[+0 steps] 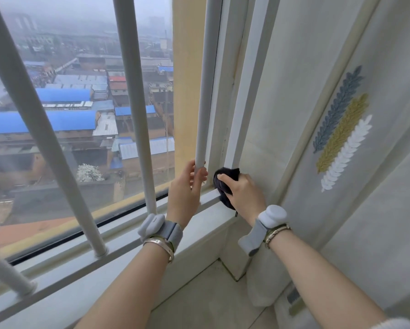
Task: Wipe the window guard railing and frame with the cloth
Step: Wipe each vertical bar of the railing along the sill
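Several white vertical guard bars stand in front of the window glass. My left hand (187, 186) grips the rightmost bar (206, 91) near its foot, fingers curled round it. My right hand (242, 193) holds a bunched dark cloth (224, 184) and presses it into the lower right corner of the white window frame (237, 115), just above the sill (151, 233). Part of the cloth hangs down below my palm.
A pale curtain (341, 138) with an embroidered leaf pattern hangs close on the right, its lower folds bunched by the wall. Another guard bar (137, 103) stands left of my left hand. The beige ledge (199, 300) lies below the sill.
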